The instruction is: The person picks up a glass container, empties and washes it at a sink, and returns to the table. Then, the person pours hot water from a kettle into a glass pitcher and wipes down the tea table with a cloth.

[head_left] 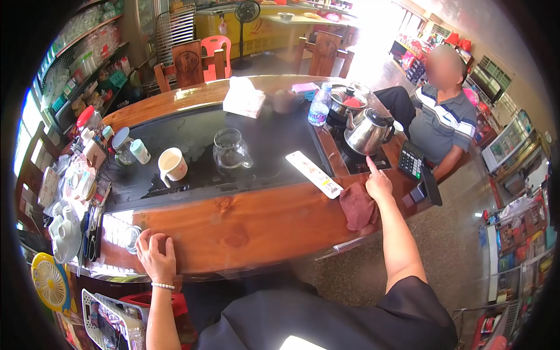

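Observation:
My left hand (156, 256) rests on the table's wooden edge with its fingers bent and apart. Just beside its fingertips lies a small clear round dish (133, 239). My right hand (379, 184) reaches forward with the index finger stretched out and the other fingers curled, holding nothing. That fingertip is at the front control panel of the black electric stove (367, 164); whether it touches cannot be made out. On the stove stands a steel kettle (366, 133) with a black handle and lid. A brown cloth (357, 207) lies beside my right wrist.
A glass pitcher (227, 149), a white mug (173, 164), a tissue box (244, 98), a water bottle (319, 106) and a long white packet (314, 174) stand or lie on the table. A calculator (410, 164) is at the right edge. Another person (446, 116) sits beyond it.

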A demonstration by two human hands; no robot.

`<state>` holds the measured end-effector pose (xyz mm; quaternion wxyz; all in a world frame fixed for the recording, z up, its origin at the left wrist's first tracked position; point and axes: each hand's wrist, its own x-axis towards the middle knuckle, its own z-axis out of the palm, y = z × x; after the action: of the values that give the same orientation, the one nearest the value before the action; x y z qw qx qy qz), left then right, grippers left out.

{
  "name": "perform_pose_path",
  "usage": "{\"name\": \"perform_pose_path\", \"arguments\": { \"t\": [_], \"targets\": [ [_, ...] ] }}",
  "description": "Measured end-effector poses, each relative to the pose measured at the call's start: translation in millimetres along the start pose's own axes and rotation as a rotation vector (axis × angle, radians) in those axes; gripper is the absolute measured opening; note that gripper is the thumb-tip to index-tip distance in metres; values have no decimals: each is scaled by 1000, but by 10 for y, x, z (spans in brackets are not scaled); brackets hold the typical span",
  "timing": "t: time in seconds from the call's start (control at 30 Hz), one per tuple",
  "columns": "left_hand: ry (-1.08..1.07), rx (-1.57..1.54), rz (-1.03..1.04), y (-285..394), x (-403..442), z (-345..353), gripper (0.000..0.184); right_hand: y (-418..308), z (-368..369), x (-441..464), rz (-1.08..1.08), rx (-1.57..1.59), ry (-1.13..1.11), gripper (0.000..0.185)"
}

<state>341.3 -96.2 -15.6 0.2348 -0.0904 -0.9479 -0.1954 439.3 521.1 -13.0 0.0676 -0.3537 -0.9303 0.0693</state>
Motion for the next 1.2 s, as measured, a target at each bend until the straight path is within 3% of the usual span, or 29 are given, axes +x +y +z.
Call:
{"name": "perform_pose_path", "arguments": {
  "t": [0.07,0.17,0.33,0.4,0.47,0.5,0.6,0.73,0.9,1.0,1.07,1.13,1.2],
  "targets": [
    [1,0,0,-1,3,-2,17,55,40,32,-25,45,30,72],
    [3,-4,-3,1,2,-5,18,60,-66,41,103,160,-53,64],
    [13,-12,-3,3,1,0,18,252,-16,-138,-29,732,-95,55],
    [5,-16,-2,16,4,-13,17,-111,-251,-646,-168,630,-119,54],
    [-1,-17,9,8,7,3,17,-380,-382,-1166,-432,57,50,51],
    [2,-14,14,-8,9,15,17,-382,-305,-1267,-454,98,141,43],
    [1,-14,20,-8,-4,19,16,32,-211,-1098,-379,124,232,36],
    [15,-4,47,-24,-9,3,17,681,-93,-609,-68,26,291,35],
    [41,-34,34,3,-10,-27,17,410,-23,-762,8,-14,308,37],
    [45,-62,24,-13,-13,-16,18,135,-28,-1162,-112,-28,348,33],
    [37,-78,20,-28,-14,-6,18,43,-73,-1274,-229,42,322,29],
    [23,-79,22,-45,-12,-6,19,-12,-144,-1214,-269,339,349,27],
    [32,-76,45,-29,0,-26,19,-152,-204,-1067,94,1084,87,26]
  ]
}}
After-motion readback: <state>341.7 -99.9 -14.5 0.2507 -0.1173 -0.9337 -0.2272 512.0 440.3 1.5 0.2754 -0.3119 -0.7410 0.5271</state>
